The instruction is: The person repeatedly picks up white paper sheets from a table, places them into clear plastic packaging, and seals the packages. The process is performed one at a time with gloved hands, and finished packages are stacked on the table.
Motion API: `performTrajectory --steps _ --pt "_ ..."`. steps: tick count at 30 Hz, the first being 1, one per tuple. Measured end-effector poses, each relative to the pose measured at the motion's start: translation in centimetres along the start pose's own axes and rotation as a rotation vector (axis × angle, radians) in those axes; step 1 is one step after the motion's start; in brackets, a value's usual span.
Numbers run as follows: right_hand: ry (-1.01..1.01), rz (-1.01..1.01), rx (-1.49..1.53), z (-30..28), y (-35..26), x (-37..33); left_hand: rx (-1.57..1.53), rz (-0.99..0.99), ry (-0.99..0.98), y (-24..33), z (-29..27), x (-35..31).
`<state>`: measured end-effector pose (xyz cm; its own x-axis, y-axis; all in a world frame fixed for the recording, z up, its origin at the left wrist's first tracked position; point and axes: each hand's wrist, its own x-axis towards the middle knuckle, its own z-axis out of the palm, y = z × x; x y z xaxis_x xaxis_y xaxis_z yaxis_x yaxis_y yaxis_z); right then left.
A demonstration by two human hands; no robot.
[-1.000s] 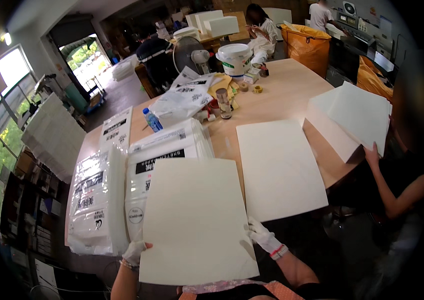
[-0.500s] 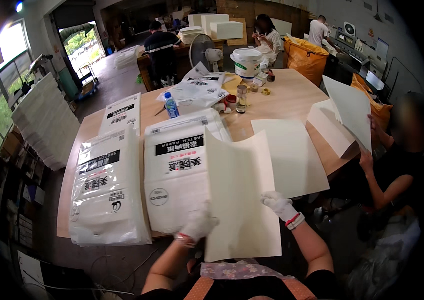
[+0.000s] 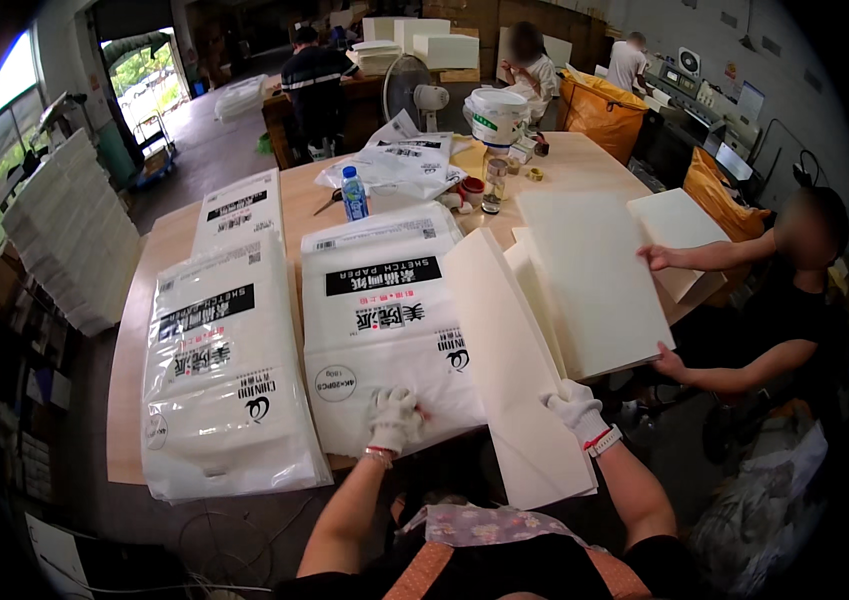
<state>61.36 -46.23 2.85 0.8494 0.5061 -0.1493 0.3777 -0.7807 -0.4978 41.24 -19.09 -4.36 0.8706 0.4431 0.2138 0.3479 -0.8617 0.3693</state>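
My left hand (image 3: 394, 420), in a white glove, is curled closed against the near part of a printed clear plastic bag (image 3: 374, 340). This bag tops a flat stack; whether the fingers pinch its film is hidden. My right hand (image 3: 574, 408), also gloved, is closed on the right edge of several large cream paper sheets (image 3: 514, 370). These sheets stand tilted and slightly bowed, hanging past the table's near edge. Just beyond them, a person at the right holds a wide white paper stack (image 3: 599, 285) in both bare hands, one at its right edge, one at its lower corner.
Another pile of printed bags (image 3: 209, 370) lies at the left of the wooden table (image 3: 174, 225). Farther back are a blue-capped bottle (image 3: 354, 195), a glass jar (image 3: 493, 188), tape rolls and a white bucket (image 3: 496, 115). A white paper block (image 3: 684, 235) stands at the right.
My right hand has brought the sheets rightward and tilted them. My left hand has left their left side for the bag. The other person's paper has moved left, toward my sheets.
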Motion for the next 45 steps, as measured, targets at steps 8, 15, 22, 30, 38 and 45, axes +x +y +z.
performTrajectory --steps 8,15,22,30,38,45 --pt "0.052 -0.194 0.309 -4.5 0.9 -6.3 -0.366 -0.095 -0.347 1.0 -1.3 5.3" --pt "0.211 -0.639 -0.306 -5.3 2.2 -13.1 -1.274 -0.25 -0.842 -3.3 7.6 14.3" --pt "-0.073 -0.558 -0.282 -2.8 1.1 -14.6 -1.209 -0.018 -0.231 8.3 -13.3 22.3" --pt "0.078 -0.437 -0.017 -2.4 3.1 -3.2 -0.276 0.647 -0.417 23.8 -8.1 6.6" --pt "0.551 -0.242 -0.049 4.0 2.8 12.6 -0.368 0.417 0.042 10.7 2.6 9.5" --pt "-0.001 -0.035 -0.196 1.5 -0.2 20.3 0.16 -0.01 0.298 -9.6 6.0 6.7"
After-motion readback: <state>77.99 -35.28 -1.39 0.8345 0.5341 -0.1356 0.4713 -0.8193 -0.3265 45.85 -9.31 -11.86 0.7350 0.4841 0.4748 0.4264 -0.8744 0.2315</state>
